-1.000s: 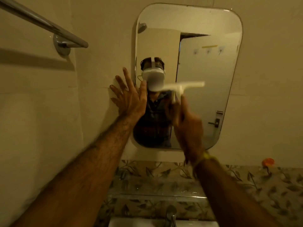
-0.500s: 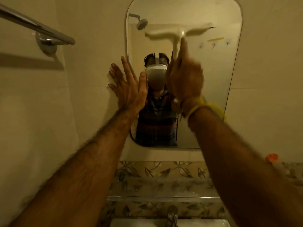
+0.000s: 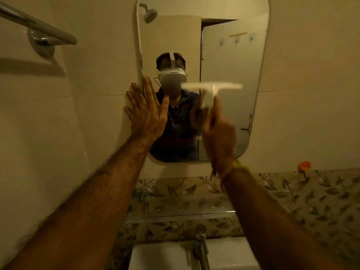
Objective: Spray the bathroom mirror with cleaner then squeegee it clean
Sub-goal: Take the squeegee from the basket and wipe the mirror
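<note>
Mirror (image 3: 224, 45) glass, tall with rounded corners, is hanging on a pale tiled wall (image 3: 311, 75) above a basin. Across its middle a white squeegee (image 3: 212, 86) is showing as a blur, its long blade lying level and its handle pointing down into the right hand (image 3: 219, 137). That hand is closing around the handle, with 1 finger stretching up along it; a yellow band (image 3: 238, 165) is circling the wrist. Whether the blade is touching the glass cannot be told.

Open and flat, the left hand (image 3: 145, 112) is pressing against the mirror's left edge, fingers spread, gripping nothing.

Below the mirror a strip of leaf-patterned tiles (image 3: 311, 197) is running across the wall, with a narrow glass shelf (image 3: 175, 213) in front of it. Lower still, a metal tap (image 3: 201, 248) is standing over the white basin (image 3: 165, 256). At upper left a shiny metal rail (image 3: 39, 22) is jutting from its round mount. A small orange thing (image 3: 305, 165) is sitting at the right, above the patterned strip.
</note>
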`<state>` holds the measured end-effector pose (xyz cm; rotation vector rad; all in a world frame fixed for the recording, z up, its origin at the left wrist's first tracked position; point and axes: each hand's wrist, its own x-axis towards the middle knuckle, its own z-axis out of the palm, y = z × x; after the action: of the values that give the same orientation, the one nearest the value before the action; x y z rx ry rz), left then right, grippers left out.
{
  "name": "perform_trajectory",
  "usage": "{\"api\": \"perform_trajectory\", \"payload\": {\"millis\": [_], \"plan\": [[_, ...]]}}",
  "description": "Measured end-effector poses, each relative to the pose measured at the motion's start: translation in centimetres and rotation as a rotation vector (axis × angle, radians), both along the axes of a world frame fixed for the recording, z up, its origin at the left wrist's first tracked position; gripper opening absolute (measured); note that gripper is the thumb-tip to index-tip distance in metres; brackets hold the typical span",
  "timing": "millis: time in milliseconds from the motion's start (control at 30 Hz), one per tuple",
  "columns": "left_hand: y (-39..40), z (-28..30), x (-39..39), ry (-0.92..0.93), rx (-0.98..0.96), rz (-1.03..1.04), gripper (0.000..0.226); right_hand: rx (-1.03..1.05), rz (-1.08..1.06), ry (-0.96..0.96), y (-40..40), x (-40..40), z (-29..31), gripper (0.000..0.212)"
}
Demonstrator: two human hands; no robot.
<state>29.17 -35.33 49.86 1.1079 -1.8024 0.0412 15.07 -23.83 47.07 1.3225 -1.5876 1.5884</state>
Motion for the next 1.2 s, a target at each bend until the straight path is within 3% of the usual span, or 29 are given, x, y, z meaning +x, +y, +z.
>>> {"api": "perform_trajectory", "payload": {"millis": [133,233,333,500,567,633,800,867,967,1200], "plan": [[0.4,1.0,-1.9,0.056,0.051,0.090,0.086,-0.198,-0.141,-0.011,-1.5,-3.7,14.0,0.044],[0.5,1.1,-2.6,0.088,0.060,0.096,0.087,-0.194,-0.198,-0.014,-1.7,-5.6,17.3,0.047],[0.6,0.0,-2.2,0.054,0.029,0.099,0.085,-0.199,-0.186,0.032,-1.4,-5.6,12.4,0.047],[0.6,-1.2,-1.5,-0.003,-0.017,0.097,0.089,-0.082,-0.057,-0.005,1.1,-3.8,-5.0,0.053],[0.5,-1.2,-1.5,-0.007,-0.024,0.099,0.087,-0.027,-0.045,-0.022,2.4,-3.1,-9.1,0.055],[0.6,-1.1,-1.5,-0.008,-0.020,0.101,0.085,-0.027,-0.031,-0.056,2.5,-3.6,-6.7,0.056],[0.9,-0.7,-0.8,-0.001,0.002,0.056,0.082,-0.262,-0.124,-0.178,0.2,-7.5,10.9,0.040],[1.0,-0.9,-0.1,-0.006,0.003,0.007,0.079,-0.289,-0.188,-0.237,-0.6,-8.6,14.7,0.043],[0.9,-1.8,1.1,-0.028,-0.016,-0.063,0.074,-0.304,-0.162,-0.291,-1.6,-7.5,12.8,0.046],[-0.4,-4.3,3.2,-0.016,0.004,-0.302,0.067,-0.235,-0.119,-0.472,-2.3,-0.1,-2.6,0.051]]}}
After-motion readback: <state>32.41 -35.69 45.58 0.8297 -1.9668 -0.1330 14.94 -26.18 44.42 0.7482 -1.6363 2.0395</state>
